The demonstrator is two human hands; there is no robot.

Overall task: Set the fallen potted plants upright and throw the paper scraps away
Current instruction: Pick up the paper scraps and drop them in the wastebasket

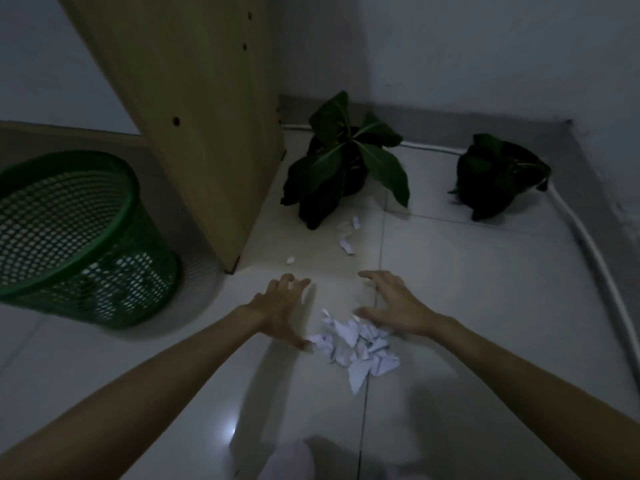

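Both our hands spread, empty: left hand and right hand flank the scrap pile on the floor, pile just nearer us between wrists. Bin lies left.

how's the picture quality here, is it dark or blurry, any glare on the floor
Head view: dim throughout, so both plants read almost black; a small glare spot on the floor tiles; wide-angle bending of the cabinet and the cable; soft motion blur on the left hand, the right hand and the basket.
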